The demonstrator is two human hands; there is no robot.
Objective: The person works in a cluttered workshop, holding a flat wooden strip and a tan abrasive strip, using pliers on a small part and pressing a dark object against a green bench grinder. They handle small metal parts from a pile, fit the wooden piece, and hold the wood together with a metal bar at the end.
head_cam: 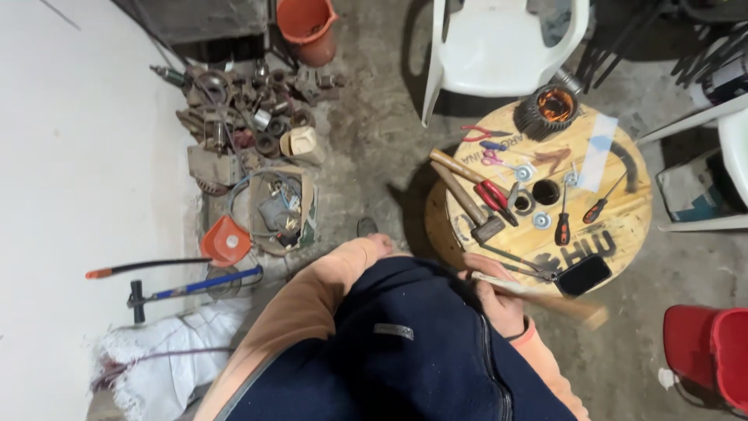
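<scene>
My right hand (496, 300) is closed on a pale wooden stick (569, 306), blurred, which points right over the near edge of a round wooden spool table (623, 222). A black phone (583, 274) and thin long-nosed pliers (520, 263) lie just beyond the hand. Further back on the table lie a hammer (470, 207), red-handled pliers (494, 196), two screwdrivers (562, 222) and a motor stator with copper windings (552, 109). My left arm in an orange sleeve (312, 300) bends across my dark vest; its hand is hidden.
A white plastic chair (499, 47) stands behind the table. A heap of metal parts (245, 117) and a box of scrap (280, 210) lie by the white wall at left, with an air pump (191, 287), white cloth (167, 351), an orange bucket (306, 27) and a red bucket (710, 347).
</scene>
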